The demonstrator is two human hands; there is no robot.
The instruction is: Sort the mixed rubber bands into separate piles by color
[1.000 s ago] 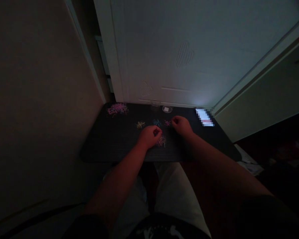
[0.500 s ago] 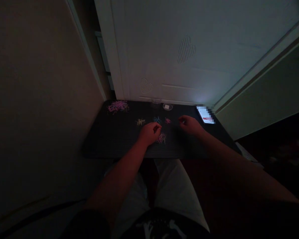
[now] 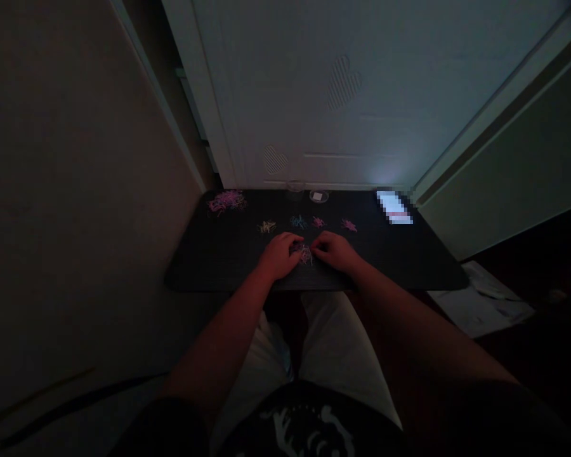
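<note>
A small mixed pile of thin pink and pale strands, perhaps tiny rubber bands, (image 3: 306, 255) lies near the front of the dark table (image 3: 219, 254). My left hand (image 3: 280, 255) rests at its left side, fingers curved over its edge and thumb apart. On the opposite side, my right hand (image 3: 335, 251) has its fingertips pinched together at the pile; what they hold is too small to make out. Behind the hands are a yellowish pile (image 3: 267, 226), a blue pile (image 3: 298, 221), a pink pile (image 3: 318, 222) and another pink pile (image 3: 349, 225).
A bigger pink and purple heap (image 3: 227, 201) lies at the back left. A clear cup (image 3: 295, 190) and a round clear lid with a white label (image 3: 318, 197) stand along the back by the white panel (image 3: 285, 95). A lit phone (image 3: 394, 207) lies back right.
My right hand has moved left and nearer to me, to the front pile, uncovering the right-hand pink pile. My left hand's fingers have spread beside the front pile. The view has shifted slightly.
</note>
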